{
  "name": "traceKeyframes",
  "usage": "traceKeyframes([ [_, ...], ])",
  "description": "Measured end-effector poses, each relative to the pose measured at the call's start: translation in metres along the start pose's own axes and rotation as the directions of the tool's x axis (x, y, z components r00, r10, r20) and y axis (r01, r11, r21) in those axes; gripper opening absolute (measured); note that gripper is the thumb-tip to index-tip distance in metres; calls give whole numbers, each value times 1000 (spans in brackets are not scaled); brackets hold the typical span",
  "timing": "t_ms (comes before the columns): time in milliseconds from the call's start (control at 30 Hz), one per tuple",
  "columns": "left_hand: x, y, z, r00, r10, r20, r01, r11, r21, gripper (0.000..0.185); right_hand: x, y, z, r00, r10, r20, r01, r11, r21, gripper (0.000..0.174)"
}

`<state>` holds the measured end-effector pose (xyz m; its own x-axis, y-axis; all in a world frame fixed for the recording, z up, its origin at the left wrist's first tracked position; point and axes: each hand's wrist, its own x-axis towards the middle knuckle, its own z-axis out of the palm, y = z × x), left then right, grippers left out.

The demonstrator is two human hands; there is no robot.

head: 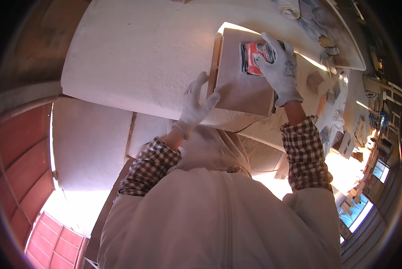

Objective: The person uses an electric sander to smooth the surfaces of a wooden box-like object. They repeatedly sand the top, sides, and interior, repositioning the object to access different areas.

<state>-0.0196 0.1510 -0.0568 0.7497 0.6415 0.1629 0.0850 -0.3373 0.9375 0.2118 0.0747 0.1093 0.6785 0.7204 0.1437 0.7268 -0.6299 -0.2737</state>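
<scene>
A red and black electric sander (254,59) rests on the flat top of a box-like wooden piece (243,90). My right hand (281,67), in a pale dusty work glove, is closed round the sander from its right side. My left hand (198,102), gloved too, is at the left edge of the wooden piece with its fingers spread and nothing held in them; whether its fingertips touch the edge is hard to tell. The wooden piece lies near the front edge of a dust-covered worktable (137,60). Slots show in its left side.
A roll of pale material (289,9) and crumpled cloth (313,28) lie at the table's far right. Small wood pieces (317,82) are right of my right hand. Red panels (22,161) stand at far left. Stacked wood and bright openings are at far right.
</scene>
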Motion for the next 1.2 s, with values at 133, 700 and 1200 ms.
traceKeyframes([
  [133, 13, 62, -16, 936, -210, 283, 176, 974, 139, 80, -70, 1, 23, 989, -141, -35, 144, 982, 119, 57],
  [700, 61, 12, 8, 970, 20, 241, -75, 972, 223, 68, -57, -53, 24, 957, -258, 133, 233, 956, 177, 56],
  [1200, 175, 45, 71, 938, -12, 347, -108, 940, 323, 68, 34, 12, 16, 984, -177, -28, 179, 973, 145, 48],
])
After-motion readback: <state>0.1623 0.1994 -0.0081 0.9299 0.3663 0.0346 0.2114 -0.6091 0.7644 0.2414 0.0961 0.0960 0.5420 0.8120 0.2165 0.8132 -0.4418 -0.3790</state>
